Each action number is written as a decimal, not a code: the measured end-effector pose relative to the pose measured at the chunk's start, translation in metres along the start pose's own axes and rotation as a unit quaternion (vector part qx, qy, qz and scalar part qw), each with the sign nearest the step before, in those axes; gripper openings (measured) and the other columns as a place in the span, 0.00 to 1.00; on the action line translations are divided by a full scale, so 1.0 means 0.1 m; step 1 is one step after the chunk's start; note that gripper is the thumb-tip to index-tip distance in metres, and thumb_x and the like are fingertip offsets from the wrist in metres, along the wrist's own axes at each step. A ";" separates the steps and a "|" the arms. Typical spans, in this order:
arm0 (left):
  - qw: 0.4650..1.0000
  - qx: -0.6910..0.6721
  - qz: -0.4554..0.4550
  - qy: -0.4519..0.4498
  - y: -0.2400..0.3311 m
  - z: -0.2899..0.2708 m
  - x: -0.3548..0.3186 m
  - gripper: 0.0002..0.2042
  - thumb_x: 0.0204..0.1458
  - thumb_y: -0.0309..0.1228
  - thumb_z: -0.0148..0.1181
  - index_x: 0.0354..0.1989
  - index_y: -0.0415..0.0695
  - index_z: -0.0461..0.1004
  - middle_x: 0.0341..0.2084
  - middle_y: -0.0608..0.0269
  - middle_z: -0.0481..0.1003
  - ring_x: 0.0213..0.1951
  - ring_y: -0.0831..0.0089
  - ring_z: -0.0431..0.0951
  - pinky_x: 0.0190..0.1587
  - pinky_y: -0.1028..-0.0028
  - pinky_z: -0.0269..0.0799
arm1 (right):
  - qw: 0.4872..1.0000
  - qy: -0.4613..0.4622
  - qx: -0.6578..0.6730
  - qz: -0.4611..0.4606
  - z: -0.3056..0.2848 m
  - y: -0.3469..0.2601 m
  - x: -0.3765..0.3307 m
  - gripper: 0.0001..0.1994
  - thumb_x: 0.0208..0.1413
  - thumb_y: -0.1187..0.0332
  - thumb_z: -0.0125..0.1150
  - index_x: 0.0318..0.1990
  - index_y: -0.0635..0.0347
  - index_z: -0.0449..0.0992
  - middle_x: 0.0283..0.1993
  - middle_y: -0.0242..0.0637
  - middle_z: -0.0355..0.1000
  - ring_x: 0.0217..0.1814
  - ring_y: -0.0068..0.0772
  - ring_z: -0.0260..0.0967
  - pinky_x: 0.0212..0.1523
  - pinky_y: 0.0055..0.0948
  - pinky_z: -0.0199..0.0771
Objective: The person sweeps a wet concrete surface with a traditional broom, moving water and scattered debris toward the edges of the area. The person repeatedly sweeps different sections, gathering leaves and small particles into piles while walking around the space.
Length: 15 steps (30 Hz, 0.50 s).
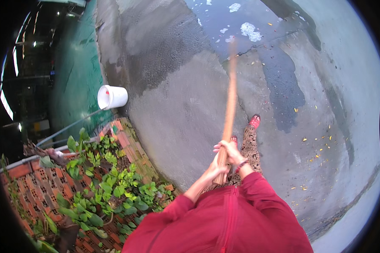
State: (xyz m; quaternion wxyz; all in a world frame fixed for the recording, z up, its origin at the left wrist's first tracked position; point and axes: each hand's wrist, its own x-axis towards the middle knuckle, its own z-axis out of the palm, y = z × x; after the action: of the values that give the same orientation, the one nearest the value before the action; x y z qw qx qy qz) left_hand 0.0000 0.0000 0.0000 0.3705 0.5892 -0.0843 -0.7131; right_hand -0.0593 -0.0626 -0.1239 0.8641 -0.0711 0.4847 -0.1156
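Note:
Both my hands are on a long brown wooden stick (230, 105) that slants away from my waist across the floor. My left hand (215, 168) closes round it near its lower end, by my legs. A little farther up, my right hand (231, 151) is wrapped about it, a dark red bracelet on its wrist. Motion smears the stick's far part, and I cannot tell what its tip is like or whether it touches the floor. That far end lies near a puddle (223, 19) with white foam patches.
A white bucket (119, 97) lies tipped on its side at left, beside a green floor (78, 63). Leafy plants (114, 185) grow by stacked hollow bricks (46, 185) at lower left. Grey concrete (177, 109) has wet patches and yellow leaves. A pale wall (354, 55) bounds the right.

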 end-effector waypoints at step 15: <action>0.968 0.078 -0.226 -0.078 0.40 1.49 2.21 0.11 0.41 0.22 0.51 0.35 0.39 0.60 0.15 0.65 0.65 0.12 0.77 0.66 0.08 0.76 0.62 | 0.958 0.137 0.251 -0.037 -1.96 -1.66 0.60 0.10 0.42 0.68 0.60 0.30 0.64 0.69 0.21 0.33 0.65 0.19 0.25 0.63 0.21 0.22 0.68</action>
State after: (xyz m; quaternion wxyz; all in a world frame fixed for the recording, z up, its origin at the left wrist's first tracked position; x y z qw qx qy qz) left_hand -0.1247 -0.2141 -0.1063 0.1449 0.5624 -0.0326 -0.8134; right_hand -0.2180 -0.2409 -0.2356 0.7749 0.1469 0.5504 -0.2739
